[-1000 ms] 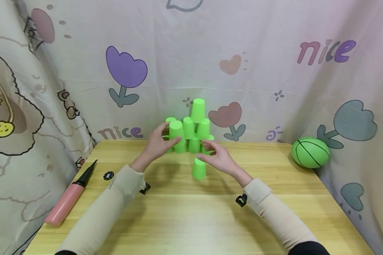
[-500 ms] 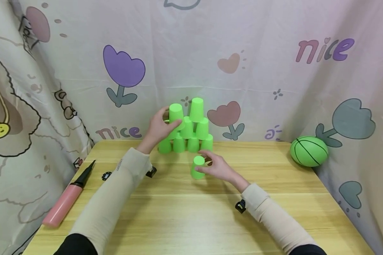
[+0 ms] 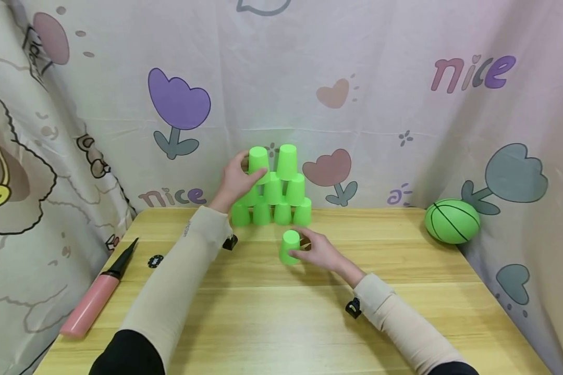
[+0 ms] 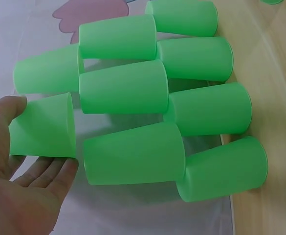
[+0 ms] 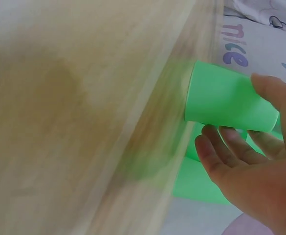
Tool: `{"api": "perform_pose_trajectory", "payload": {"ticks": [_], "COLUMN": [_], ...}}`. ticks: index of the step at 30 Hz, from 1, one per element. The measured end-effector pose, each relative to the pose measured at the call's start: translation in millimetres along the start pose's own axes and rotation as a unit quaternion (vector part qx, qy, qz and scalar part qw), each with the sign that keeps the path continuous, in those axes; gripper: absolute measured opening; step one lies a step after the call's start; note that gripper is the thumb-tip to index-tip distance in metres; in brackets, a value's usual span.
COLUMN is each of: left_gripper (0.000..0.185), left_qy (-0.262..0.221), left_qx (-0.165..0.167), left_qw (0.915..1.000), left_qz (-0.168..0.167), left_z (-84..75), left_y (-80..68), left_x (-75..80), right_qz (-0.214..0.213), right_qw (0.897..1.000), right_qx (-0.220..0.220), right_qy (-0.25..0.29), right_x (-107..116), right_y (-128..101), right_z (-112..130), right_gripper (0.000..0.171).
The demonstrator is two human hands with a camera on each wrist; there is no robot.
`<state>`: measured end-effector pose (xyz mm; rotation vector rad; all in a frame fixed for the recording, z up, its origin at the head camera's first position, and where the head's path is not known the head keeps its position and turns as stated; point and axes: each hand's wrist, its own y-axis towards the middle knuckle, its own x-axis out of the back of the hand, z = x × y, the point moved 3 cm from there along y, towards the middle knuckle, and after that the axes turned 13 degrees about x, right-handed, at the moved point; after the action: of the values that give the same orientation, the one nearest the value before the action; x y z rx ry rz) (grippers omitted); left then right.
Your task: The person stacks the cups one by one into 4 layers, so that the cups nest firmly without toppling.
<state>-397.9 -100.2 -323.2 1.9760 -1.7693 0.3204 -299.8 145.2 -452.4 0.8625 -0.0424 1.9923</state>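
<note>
An upside-down green plastic cup (image 3: 258,156) is gripped in my left hand (image 3: 234,182), thumb on one side and fingers on the other. In the left wrist view, a narrow gap shows between its rim and the middle-row cup tops. Below it rises a stack of matching inverted cups: several along the bottom row (image 3: 261,213), three in the middle row (image 3: 273,188), and a top cup (image 3: 288,162) at the right. In front of the stack, my right hand (image 3: 322,251) pinches another inverted cup (image 5: 228,98) standing on the table, thumb and fingers on opposite sides.
A pink hand pump (image 3: 94,302) with a black nozzle lies at the table's left edge, near a black round chip (image 3: 155,261). At the right rear corner sits a green ball (image 3: 452,221). A printed curtain (image 3: 380,104) hangs behind the wooden table (image 3: 286,323).
My left hand has raised its cup from in front of the stack to the upper left of it. My right hand has closed in on the cup on the table.
</note>
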Motion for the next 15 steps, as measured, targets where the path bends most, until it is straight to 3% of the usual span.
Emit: {"api": "perform_pose_trajectory", "payload": {"ticks": [15], "left_gripper": [0.078], "left_qy": [0.031], "left_qx": [0.045], "left_qw": [0.9984], "left_qz": [0.011], "left_z": [-0.6], "left_y": [17.3], "left_x": [-6.6], "right_qz": [-0.001], "right_qw": [1.0], "right_qx": [-0.017], "right_qy": [0.005], "right_x": [-3], "right_y": [-4], "right_z": [-6], "right_gripper": [0.064]}}
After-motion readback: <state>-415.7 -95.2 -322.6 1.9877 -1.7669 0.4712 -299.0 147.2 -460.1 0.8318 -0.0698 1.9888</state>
